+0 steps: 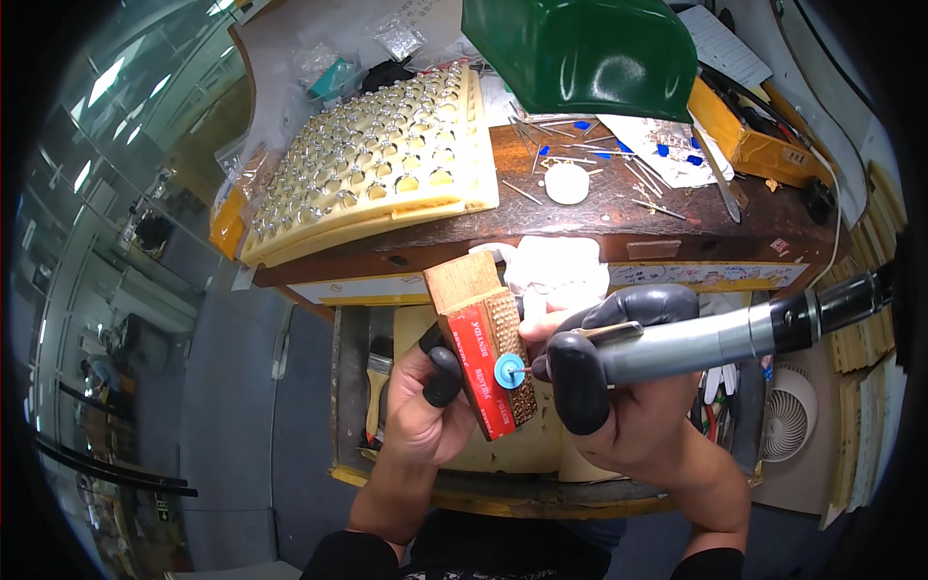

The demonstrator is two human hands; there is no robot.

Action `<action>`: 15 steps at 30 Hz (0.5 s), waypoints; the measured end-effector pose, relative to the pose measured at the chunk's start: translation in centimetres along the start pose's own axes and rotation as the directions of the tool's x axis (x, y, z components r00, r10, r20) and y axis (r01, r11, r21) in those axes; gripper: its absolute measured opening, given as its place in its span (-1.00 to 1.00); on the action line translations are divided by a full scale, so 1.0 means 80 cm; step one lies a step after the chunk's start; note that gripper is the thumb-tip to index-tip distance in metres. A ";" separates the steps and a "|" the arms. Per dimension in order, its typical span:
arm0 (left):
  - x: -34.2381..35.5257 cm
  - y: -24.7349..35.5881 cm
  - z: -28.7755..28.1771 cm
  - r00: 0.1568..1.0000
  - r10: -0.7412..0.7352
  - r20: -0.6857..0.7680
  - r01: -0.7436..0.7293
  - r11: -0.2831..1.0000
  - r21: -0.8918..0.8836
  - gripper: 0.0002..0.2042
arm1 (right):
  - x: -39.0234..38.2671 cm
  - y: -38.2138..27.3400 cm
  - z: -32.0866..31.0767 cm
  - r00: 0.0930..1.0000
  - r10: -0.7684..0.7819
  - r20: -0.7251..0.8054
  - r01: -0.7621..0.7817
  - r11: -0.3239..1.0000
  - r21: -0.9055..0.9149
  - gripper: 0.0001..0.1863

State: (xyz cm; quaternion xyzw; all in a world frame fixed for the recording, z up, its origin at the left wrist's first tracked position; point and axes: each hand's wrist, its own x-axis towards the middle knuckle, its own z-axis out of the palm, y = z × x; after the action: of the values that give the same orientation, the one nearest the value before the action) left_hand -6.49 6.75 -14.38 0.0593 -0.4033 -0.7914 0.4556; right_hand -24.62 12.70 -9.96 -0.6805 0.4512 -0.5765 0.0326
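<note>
My left hand (420,411), black cots on some fingers, grips a wooden brush (459,282) with red printed tape along its side and short brass-coloured bristles. My right hand (628,416), also with black finger cots, is closed around a silver rotary handpiece (691,343) with a black rear end. From its tip sticks a small light-blue disc (509,370), which overlaps the edge between the bristles and the red tape. Whether the disc is spinning, I cannot tell. Behind the brush, a white cloth (556,266) hangs at the bench edge.
On the bench (619,220), a cream tray (478,155) of many rings stands left, below a green shade (580,58). Burs and a round white piece (566,183) lie mid-bench. Right are a yellow box (739,140) and fan (788,416); a paintbrush (376,391) lies in the drawer.
</note>
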 end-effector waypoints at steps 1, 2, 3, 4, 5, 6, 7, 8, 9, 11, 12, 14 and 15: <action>0.000 0.000 0.000 1.000 -0.005 -0.011 0.005 1.000 -0.013 -0.50 | 0.001 -0.001 0.000 1.000 0.003 -0.006 -0.003 1.000 -0.002 -0.82; 0.000 0.000 -0.001 1.000 -0.005 -0.011 0.005 1.000 -0.012 -0.50 | 0.002 -0.001 0.001 1.000 0.003 -0.006 -0.003 1.000 -0.001 -0.82; 0.000 -0.001 -0.001 1.000 -0.004 -0.012 0.004 1.000 0.006 -0.49 | 0.002 -0.001 0.001 1.000 0.003 -0.007 -0.003 1.000 0.019 -0.81; 0.000 -0.001 -0.002 1.000 -0.003 -0.013 0.004 1.000 0.024 -0.47 | 0.003 -0.001 0.001 1.000 0.004 -0.008 -0.003 0.999 0.039 -0.81; -0.001 -0.001 -0.002 1.000 -0.004 -0.013 0.004 1.000 0.025 -0.47 | 0.003 -0.001 0.000 1.000 0.004 -0.009 -0.003 0.999 0.040 -0.81; -0.001 0.000 -0.004 1.000 -0.007 -0.010 0.008 0.999 0.044 -0.46 | 0.003 -0.001 0.000 1.000 0.004 -0.002 -0.004 0.999 0.037 -0.81; -0.001 0.000 -0.004 1.000 -0.010 -0.007 0.011 0.998 0.062 -0.44 | 0.004 -0.001 0.000 1.000 0.005 0.005 -0.005 0.999 0.034 -0.81; -0.001 0.000 -0.004 1.000 -0.011 -0.007 0.011 0.998 0.063 -0.44 | 0.003 0.000 0.000 1.000 0.005 0.004 -0.005 0.999 0.034 -0.81; 0.000 0.000 -0.004 1.000 -0.009 0.002 0.008 0.998 0.068 -0.44 | 0.002 0.001 0.000 1.000 0.008 0.005 -0.008 0.998 0.060 -0.82; 0.003 0.000 -0.001 1.000 -0.008 0.013 0.007 0.997 0.074 -0.44 | -0.002 0.004 0.003 1.000 0.011 0.003 -0.011 0.996 0.084 -0.83; 0.005 0.000 0.003 1.000 -0.014 0.010 0.014 0.999 0.040 -0.43 | -0.005 0.008 0.008 0.999 -0.002 -0.050 0.007 0.995 0.102 -0.85; 0.005 -0.001 0.004 1.000 -0.022 0.009 0.022 1.000 0.007 -0.43 | -0.008 0.008 0.007 0.994 -0.014 -0.105 0.026 0.993 0.119 -0.82; 0.004 -0.002 0.002 0.999 -0.022 -0.026 0.022 1.000 0.001 -0.42 | -0.007 0.005 0.003 0.998 0.017 -0.065 -0.010 0.993 0.114 -0.85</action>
State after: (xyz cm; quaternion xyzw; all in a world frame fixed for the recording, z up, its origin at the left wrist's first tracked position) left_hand -6.83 6.68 -14.27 0.0745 -0.3972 -0.7952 0.4521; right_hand -24.59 12.71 -10.69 -0.6552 0.4230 -0.6230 0.0605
